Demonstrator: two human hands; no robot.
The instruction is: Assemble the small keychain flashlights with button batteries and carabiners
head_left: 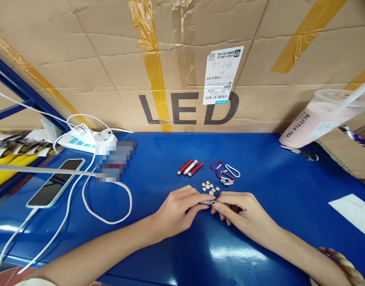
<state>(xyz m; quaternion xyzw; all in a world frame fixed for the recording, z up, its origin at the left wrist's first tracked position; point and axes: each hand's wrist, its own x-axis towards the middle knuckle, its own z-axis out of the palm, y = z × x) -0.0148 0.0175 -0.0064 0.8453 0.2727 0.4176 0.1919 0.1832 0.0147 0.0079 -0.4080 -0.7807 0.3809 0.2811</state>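
Observation:
Between the fingertips of both hands is a small silvery metal tube (206,203), with much of it covered. My left hand (180,205) is closed, pinching its left part between thumb and fingers. Its right end sits at the closed thumb and fingertips of my right hand (244,210). Just beyond the fingers lie several button cells (208,186) in a loose cluster. Behind them rest a red mini flashlight (184,167), a silver one (190,167) and another red one (196,169), side by side. Red, blue and silver carabiner clips (226,172) lie to their right.
A cardboard box (111,79) stands along the back of the blue table (158,153). At left are a charging phone (56,182), white cables and a power strip (81,140). A drink cup (316,119), keys (301,153) and white paper (353,214) are at right.

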